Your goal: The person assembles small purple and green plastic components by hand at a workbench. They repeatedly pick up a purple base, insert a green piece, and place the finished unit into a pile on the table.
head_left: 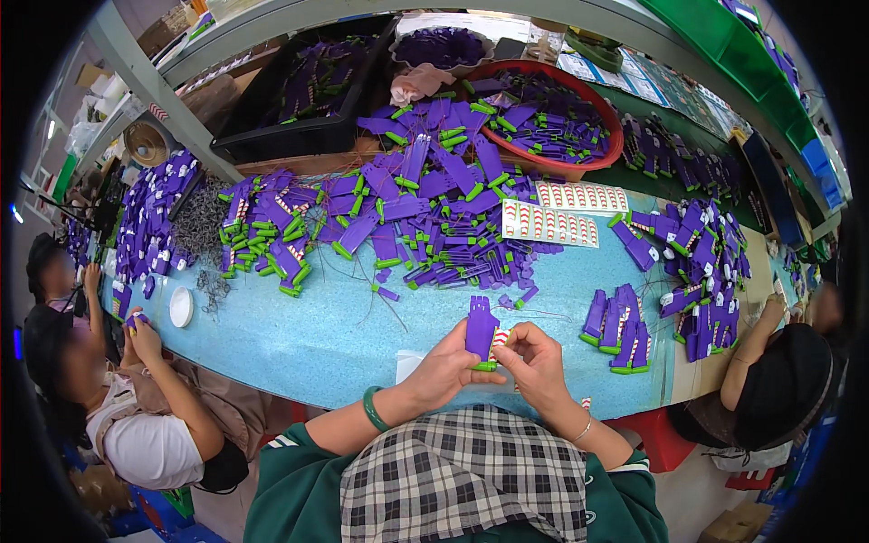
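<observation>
My left hand (442, 369) grips a purple plastic part with a green end (481, 329), held upright over the near edge of the blue table (299, 339). My right hand (534, 360) pinches a small red-and-white sticker (499, 338) against the part's right side. Two sticker sheets (549, 223) lie on the table behind my hands. A row of purple parts (618, 321) stands to the right of my hands.
A big heap of purple and green parts (416, 195) covers the table's middle. A red basin (549, 122) and a black crate (308, 90) hold more at the back. One person sits at my left (149, 398), another at my right (778, 380).
</observation>
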